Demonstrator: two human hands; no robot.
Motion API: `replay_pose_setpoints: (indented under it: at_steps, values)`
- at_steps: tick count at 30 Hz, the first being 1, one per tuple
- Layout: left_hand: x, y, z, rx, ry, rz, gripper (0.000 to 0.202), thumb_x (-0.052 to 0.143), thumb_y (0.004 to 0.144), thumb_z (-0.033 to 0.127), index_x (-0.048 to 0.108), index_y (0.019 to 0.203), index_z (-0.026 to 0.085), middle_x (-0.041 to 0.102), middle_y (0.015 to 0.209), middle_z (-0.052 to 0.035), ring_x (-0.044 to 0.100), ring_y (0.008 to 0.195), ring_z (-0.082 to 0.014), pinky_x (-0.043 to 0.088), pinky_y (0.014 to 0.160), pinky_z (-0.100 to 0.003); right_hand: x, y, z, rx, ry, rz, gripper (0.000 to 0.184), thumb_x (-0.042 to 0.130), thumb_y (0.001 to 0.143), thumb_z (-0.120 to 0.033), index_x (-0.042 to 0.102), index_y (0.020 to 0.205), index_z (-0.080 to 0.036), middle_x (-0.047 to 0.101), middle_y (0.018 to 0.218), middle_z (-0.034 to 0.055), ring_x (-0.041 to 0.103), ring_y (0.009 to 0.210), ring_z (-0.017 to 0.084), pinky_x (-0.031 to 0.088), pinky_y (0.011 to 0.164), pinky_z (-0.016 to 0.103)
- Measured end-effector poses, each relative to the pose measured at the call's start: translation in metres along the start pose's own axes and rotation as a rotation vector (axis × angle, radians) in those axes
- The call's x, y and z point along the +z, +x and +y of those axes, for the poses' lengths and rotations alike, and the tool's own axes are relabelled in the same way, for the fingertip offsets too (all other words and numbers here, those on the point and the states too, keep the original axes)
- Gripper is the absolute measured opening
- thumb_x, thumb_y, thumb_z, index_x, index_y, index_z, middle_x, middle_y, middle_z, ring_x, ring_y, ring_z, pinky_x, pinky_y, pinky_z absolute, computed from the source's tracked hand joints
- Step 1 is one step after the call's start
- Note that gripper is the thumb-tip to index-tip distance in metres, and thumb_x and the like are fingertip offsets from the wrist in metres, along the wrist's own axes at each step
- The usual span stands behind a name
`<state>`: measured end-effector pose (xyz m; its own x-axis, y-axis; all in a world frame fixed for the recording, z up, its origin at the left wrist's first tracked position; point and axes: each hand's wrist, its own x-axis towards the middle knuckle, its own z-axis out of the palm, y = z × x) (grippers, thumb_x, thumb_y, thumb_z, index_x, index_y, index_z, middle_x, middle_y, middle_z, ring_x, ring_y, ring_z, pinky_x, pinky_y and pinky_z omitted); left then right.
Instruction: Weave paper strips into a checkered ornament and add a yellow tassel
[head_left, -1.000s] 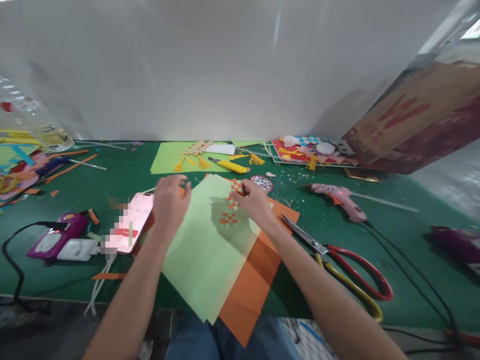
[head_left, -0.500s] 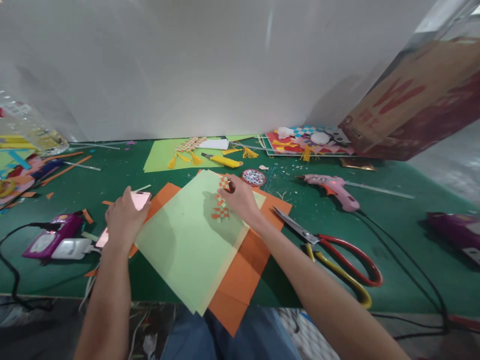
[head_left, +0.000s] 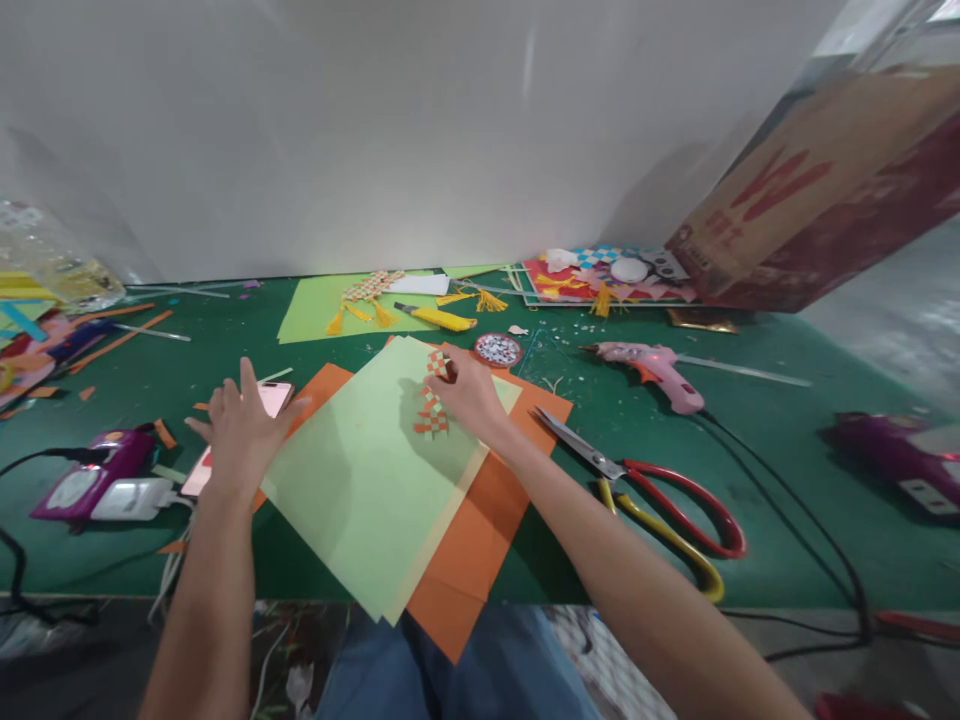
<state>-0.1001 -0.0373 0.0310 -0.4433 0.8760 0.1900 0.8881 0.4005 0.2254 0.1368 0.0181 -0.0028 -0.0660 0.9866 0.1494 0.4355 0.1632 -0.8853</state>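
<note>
My left hand [head_left: 240,432] hovers with fingers spread over a pink phone [head_left: 259,415] at the left edge of the light green paper sheets [head_left: 367,480]. It holds nothing. My right hand [head_left: 471,393] rests on the green sheets with its fingers pinched on a small woven strip of orange and green paper [head_left: 433,400]. Orange sheets [head_left: 480,540] lie under the green ones and overhang the table's front edge.
Red and yellow scissors [head_left: 660,505] lie right of the paper. A pink glue gun [head_left: 660,372] and its cable lie farther right. A purple device [head_left: 90,480] sits at the left. Craft scraps, a yellow cutter [head_left: 439,317] and a cardboard box [head_left: 817,200] line the back.
My left hand moved left off the green sheet to the phone and spread its fingers. My right hand stayed on the woven strip.
</note>
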Motion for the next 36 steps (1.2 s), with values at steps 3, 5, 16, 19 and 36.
replay_pose_setpoints:
  at_steps: [3, 5, 16, 19, 36]
  values:
    - [-0.001, -0.002, 0.016, 0.102, -0.03, 0.103, 0.078, 0.048, 0.084, 0.052, 0.025, 0.146, 0.012, 0.029, 0.149, -0.0255, 0.021, 0.139, -0.0436, 0.019, 0.104, -0.069, 0.0, 0.0, 0.0, 0.002, 0.014, 0.0, 0.007, 0.052, 0.068, -0.019, 0.048, 0.074, -0.021, 0.045, 0.058, -0.0058, 0.038, 0.054, 0.012, 0.025, 0.054, 0.025]
    - [-0.003, -0.002, 0.032, 0.209, -0.071, 0.123, 0.066, 0.049, 0.086, 0.046, 0.035, 0.141, 0.014, 0.04, 0.145, -0.0204, 0.027, 0.138, -0.0386, 0.017, 0.108, -0.064, -0.001, 0.001, -0.001, 0.009, 0.024, 0.002, 0.009, 0.053, 0.068, -0.019, 0.046, 0.073, -0.022, 0.044, 0.058, -0.0062, 0.038, 0.054, 0.012, 0.024, 0.053, 0.025]
    - [0.035, -0.015, 0.109, 0.384, -0.931, -0.437, 0.034, 0.045, 0.087, 0.041, 0.065, 0.101, 0.016, 0.072, 0.097, -0.0074, 0.068, 0.088, -0.02, 0.055, 0.074, -0.028, -0.01, 0.005, 0.001, 0.032, 0.15, -0.013, 0.027, 0.052, 0.075, -0.029, 0.029, 0.064, -0.024, 0.04, 0.052, -0.0082, 0.041, 0.05, 0.009, 0.027, 0.05, 0.024]
    - [0.05, -0.013, 0.104, 0.361, -1.034, -0.506, 0.023, 0.057, 0.079, 0.035, 0.067, 0.088, 0.016, 0.072, 0.082, -0.0048, 0.068, 0.069, -0.0168, 0.056, 0.066, -0.028, -0.01, 0.005, 0.001, 0.038, 0.199, -0.045, 0.024, 0.049, 0.078, -0.03, 0.029, 0.066, -0.024, 0.052, 0.052, -0.0064, 0.048, 0.049, 0.01, 0.031, 0.049, 0.023]
    - [0.038, -0.014, 0.092, 0.519, -0.776, -0.586, 0.035, 0.064, 0.073, 0.032, 0.064, 0.106, 0.02, 0.073, 0.081, -0.0019, 0.067, 0.074, -0.0168, 0.052, 0.067, -0.025, -0.004, 0.006, 0.003, 0.135, 0.229, -0.06, 0.019, 0.052, 0.074, -0.023, 0.036, 0.063, -0.023, 0.057, 0.05, -0.004, 0.058, 0.049, 0.014, 0.04, 0.046, 0.024]
